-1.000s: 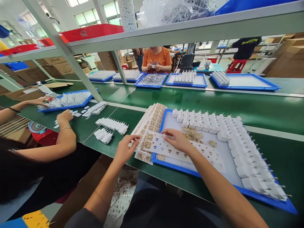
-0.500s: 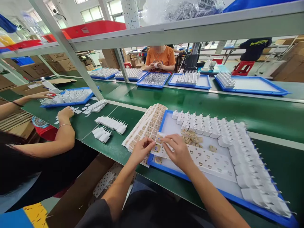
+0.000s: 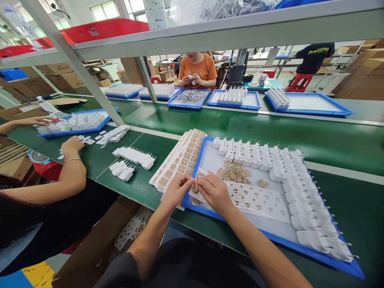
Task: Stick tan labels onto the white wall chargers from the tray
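A long white sticker sheet (image 3: 261, 202) with rows of small cut-outs lies across the blue-rimmed tray (image 3: 199, 158). My left hand (image 3: 179, 189) pinches the sheet's left end at the tray's near-left corner. My right hand (image 3: 214, 194) is closed over that same end, its fingertips meeting the left thumb; whatever they pinch is hidden. Just behind the sheet sits a pile of tan cut-out pieces (image 3: 234, 173), with a single tan piece (image 3: 263, 183) to its right. White plug adapters (image 3: 303, 200) with pins up line the tray's far and right sides.
Left of the tray lies a stack of sticker sheets (image 3: 183, 156). Further left are white plug pieces (image 3: 135, 156) and a co-worker's arm (image 3: 69, 176). A shelf post (image 3: 78, 68) slopes down there. Across the green bench, a person in orange (image 3: 197, 70) sits behind several blue trays (image 3: 234, 100).
My right hand's fingers have closed and moved left to meet my left fingertips at the sheet's end. The camera view has shifted slightly. My left hand keeps its pinch.
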`<state>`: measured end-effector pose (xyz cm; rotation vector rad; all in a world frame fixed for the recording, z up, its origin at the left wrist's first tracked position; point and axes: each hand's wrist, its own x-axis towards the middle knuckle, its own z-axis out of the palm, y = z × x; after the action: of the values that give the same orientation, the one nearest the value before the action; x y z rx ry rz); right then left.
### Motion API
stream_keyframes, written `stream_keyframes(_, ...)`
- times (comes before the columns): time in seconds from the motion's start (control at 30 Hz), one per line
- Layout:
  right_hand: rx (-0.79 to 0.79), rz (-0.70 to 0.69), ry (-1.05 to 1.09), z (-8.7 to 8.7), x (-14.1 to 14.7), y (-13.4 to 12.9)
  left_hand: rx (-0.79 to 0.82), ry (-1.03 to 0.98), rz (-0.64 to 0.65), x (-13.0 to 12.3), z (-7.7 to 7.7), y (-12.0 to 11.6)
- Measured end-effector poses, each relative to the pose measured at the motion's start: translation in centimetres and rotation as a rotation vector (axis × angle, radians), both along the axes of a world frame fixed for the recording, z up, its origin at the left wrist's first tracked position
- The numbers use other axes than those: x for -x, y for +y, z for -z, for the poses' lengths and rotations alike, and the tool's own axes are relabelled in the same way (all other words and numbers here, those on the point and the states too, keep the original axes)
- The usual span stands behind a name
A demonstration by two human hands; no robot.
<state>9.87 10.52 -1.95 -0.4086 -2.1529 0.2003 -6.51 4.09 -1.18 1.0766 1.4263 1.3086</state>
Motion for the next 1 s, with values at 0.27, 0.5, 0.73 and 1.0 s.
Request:
stream_keyframes(0.27,0.072,-0.041,0.019,0.0,0.0,-0.1,0.004,0.076,0.076,0.5,-0.4,-0.7)
stream_keyframes(0.5,0.118,-0.066,0.043,-0.2,-0.1,-0.1,-0.029,0.182,0.096,0.7,0.2,-1.3)
stream_keyframes(0.73,0.109,-0.104,0.019,0.1,-0.3,0.3,-0.057,0.222,0.113,0.5,0.3,-1.2)
stream_keyframes(1.0,0.213,-0.113,0.006,-0.1,-0.4,0.3,-0.059,0.188,0.1,0.5,0.2,-1.1)
